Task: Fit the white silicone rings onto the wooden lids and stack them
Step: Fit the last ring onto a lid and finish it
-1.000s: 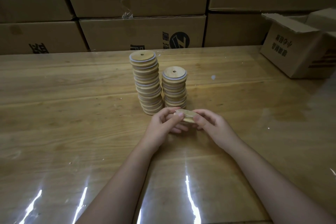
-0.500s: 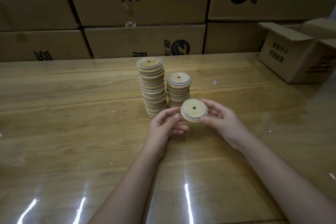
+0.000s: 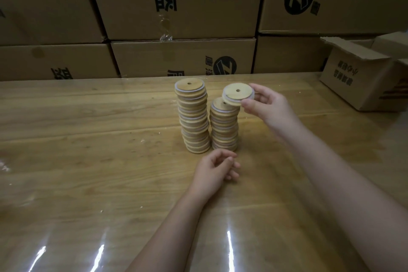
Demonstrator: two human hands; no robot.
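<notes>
Pinching round wooden lid [image 3: 237,94], right hand [image 3: 268,106] above shorter stack [image 3: 224,127].

Table: pale wooden table [image 3: 88,128] under a glossy clear cover that catches streaks of light
Centre: taller stack [image 3: 194,117] of ringed wooden lids, leaning a little
Beside it: shorter stack [image 3: 224,130], just to its right
Far right: open cardboard box [image 3: 353,77] on the tabletop
Scattered: white specks [image 3: 134,140] left of the stacks
</notes>
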